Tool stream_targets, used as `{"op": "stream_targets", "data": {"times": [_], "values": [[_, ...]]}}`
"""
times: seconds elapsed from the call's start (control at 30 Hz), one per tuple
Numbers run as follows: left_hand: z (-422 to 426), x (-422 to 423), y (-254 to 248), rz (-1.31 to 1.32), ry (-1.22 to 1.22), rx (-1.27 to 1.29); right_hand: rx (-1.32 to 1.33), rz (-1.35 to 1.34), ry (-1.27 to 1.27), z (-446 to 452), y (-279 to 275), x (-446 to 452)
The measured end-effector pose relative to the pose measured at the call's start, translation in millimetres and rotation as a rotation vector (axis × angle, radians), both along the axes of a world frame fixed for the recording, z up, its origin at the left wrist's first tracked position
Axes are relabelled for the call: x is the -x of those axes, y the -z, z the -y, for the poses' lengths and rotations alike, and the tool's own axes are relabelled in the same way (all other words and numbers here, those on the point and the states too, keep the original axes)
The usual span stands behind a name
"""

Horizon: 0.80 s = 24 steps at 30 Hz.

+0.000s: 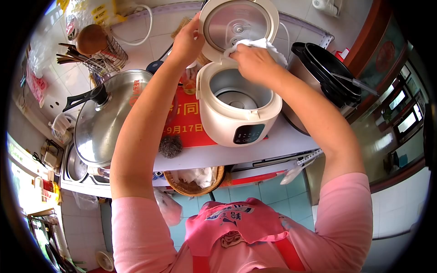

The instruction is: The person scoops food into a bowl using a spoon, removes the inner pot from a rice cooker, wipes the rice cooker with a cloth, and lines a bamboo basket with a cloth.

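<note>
A white rice cooker [211,113] stands on the counter with its lid [234,22] raised and its inside showing bare metal. My left hand [188,42] grips the left edge of that lid. In my right hand [256,63] is a bunched white cloth [268,45], pressed at the lower rim of the lid, above the cooker's opening. The fingertips of my right hand are partly hidden by the cloth. A dark control panel [249,133] is on the cooker's front.
Under the cooker lies a red printed sheet [189,129], with a steel scrubber [170,146] at its edge. To the left is a large lidded pan [109,123]; to the right, a black-topped pot [327,73]. A wire utensil basket [109,57] is at the back left. Below the counter sits a wicker basket [218,179].
</note>
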State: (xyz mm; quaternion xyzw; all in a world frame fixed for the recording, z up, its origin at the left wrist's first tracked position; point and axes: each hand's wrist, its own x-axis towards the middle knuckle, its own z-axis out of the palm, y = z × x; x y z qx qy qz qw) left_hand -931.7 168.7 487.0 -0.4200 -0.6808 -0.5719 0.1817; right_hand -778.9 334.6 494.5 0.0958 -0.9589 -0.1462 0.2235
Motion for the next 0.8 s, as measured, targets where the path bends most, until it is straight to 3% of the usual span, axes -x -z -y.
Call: {"op": "stream_targets", "data": {"times": [0.2,0.37,0.6,0.73,0.8], "values": [[5,-12,-4,0.018,0.048,-0.004,0.047,0.068,0.183,-15,-14,-13],[3,-9,-2,-0.019,-0.02,0.019,0.13,0.05,0.18,-15,-10,-13],[-2,-2,4,-0.03,-0.07,0.002,0.547,0.071,0.008,6,10,17],[-1,-2,3,-0.031,-0.027,-0.023,0.527,0.108,0.09,10,-1,7],[-2,-2,3,-0.055,-0.03,-0.011,0.323,0.098,0.17,4,-7,-8]]}}
